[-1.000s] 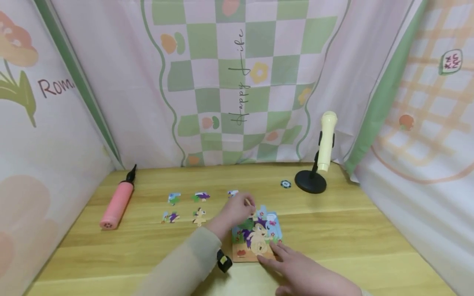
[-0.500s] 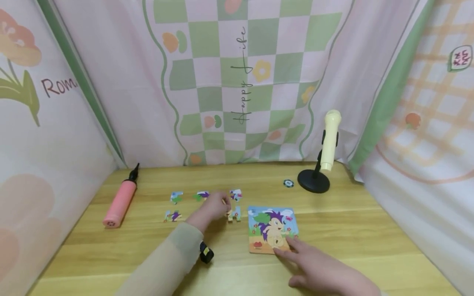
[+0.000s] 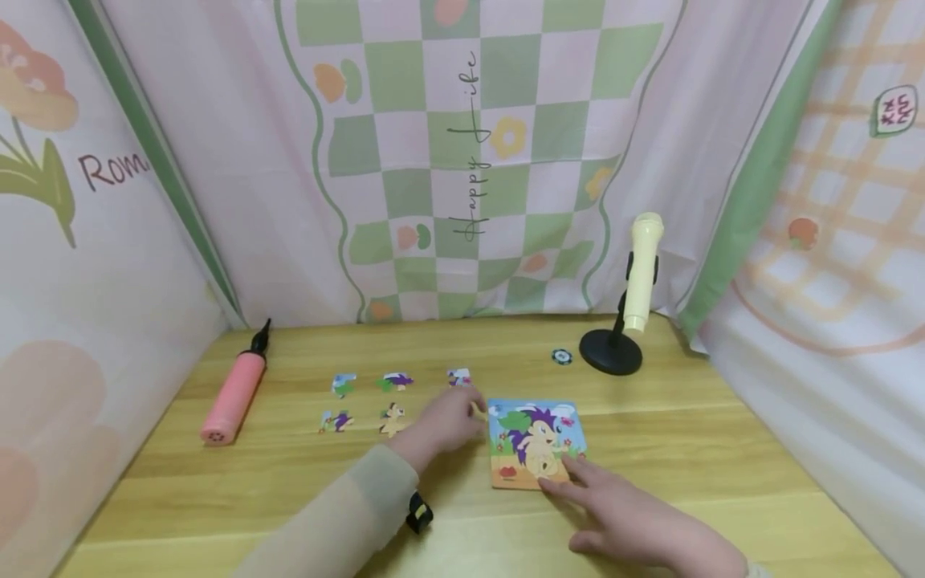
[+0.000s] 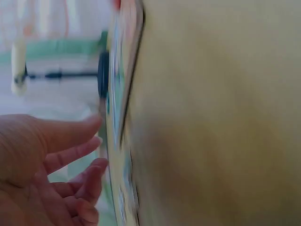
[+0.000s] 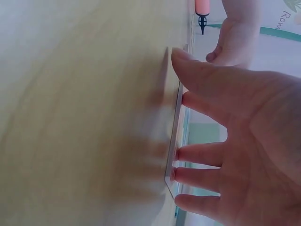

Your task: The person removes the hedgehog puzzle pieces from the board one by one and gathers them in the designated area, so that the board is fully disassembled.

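A square hedgehog picture puzzle board (image 3: 538,443) lies on the wooden table (image 3: 650,449). My right hand (image 3: 621,510) rests straight fingertips on its lower right edge; the thumb is apart from it in the right wrist view. Just left of the board, my left hand (image 3: 448,419) hovers with fingers loosely bent; the left wrist view shows nothing held. Loose jigsaw pieces lie left of the board: a blue-green piece (image 3: 344,384), a purple piece (image 3: 397,380), another (image 3: 458,377), a lower purple piece (image 3: 336,421) and a cream piece (image 3: 393,418). My left hand hides the table beneath it.
A pink hand pump (image 3: 234,397) lies at the table's left. At the back right stands a cream microphone (image 3: 641,273) on a black round base (image 3: 610,352), with a small round chip (image 3: 561,356) beside it. Printed curtains (image 3: 448,160) close off the back and sides.
My left hand went from the board's upper left to the loose pieces, where another piece appeared on the table, then back right towards the board. My right hand stays on the board.
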